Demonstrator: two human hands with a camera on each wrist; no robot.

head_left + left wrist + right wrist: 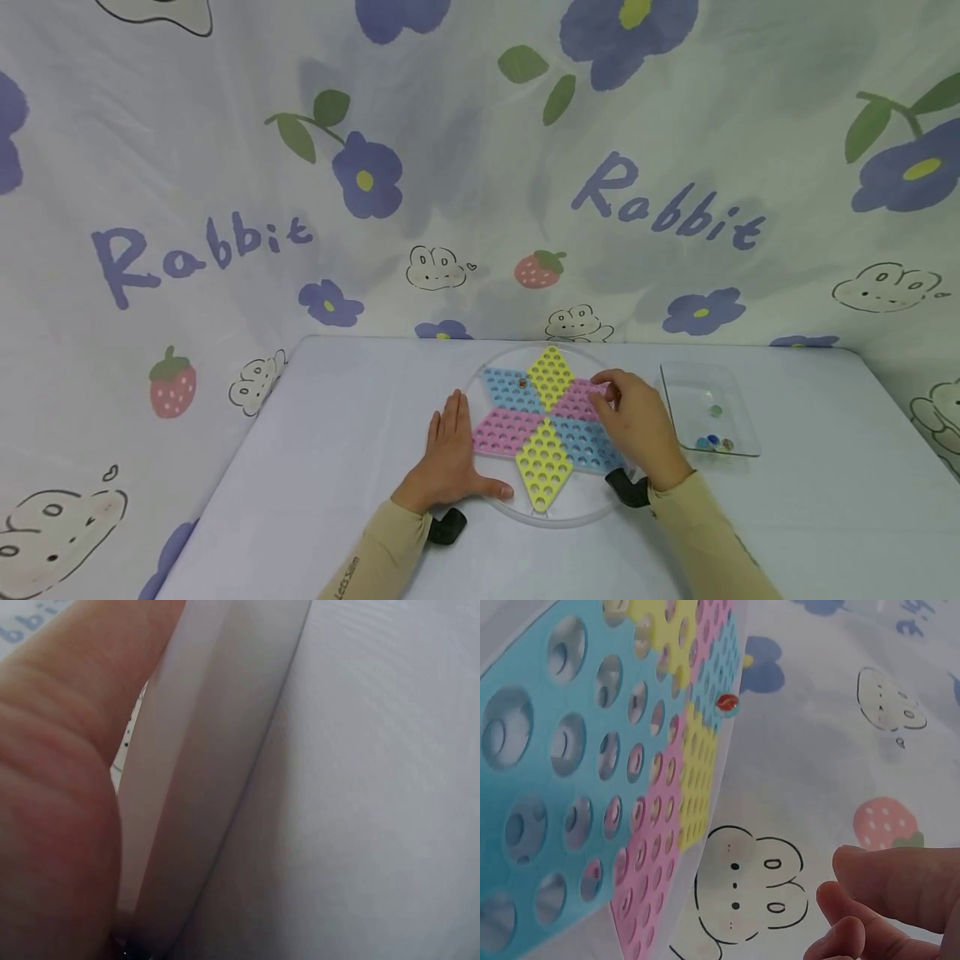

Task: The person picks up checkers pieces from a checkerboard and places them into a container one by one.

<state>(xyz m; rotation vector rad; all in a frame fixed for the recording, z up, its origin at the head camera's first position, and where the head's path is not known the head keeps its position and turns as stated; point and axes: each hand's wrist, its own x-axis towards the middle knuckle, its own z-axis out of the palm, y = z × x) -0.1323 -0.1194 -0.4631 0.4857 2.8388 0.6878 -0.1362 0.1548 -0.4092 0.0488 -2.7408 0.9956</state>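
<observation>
A round Chinese checkers board point(543, 467) with a star of blue, pink and yellow hole plates lies on the table. One marble point(522, 383), reddish in the right wrist view, sits in the upper-left blue section. My left hand point(450, 454) rests with straight fingers along the board's left rim, its thumb spread over the near-left edge. Over the right pink section hovers my right hand point(637, 421), fingers loosely bent. Thumb point(900, 881) and fingers show close together in the right wrist view, with nothing visible between them.
A clear plastic box point(750, 400) with several glass marbles point(713, 440) stands right of the board, beside my right hand. The white-covered table point(315, 467) meets a printed cloth backdrop point(480, 167) at its far edge.
</observation>
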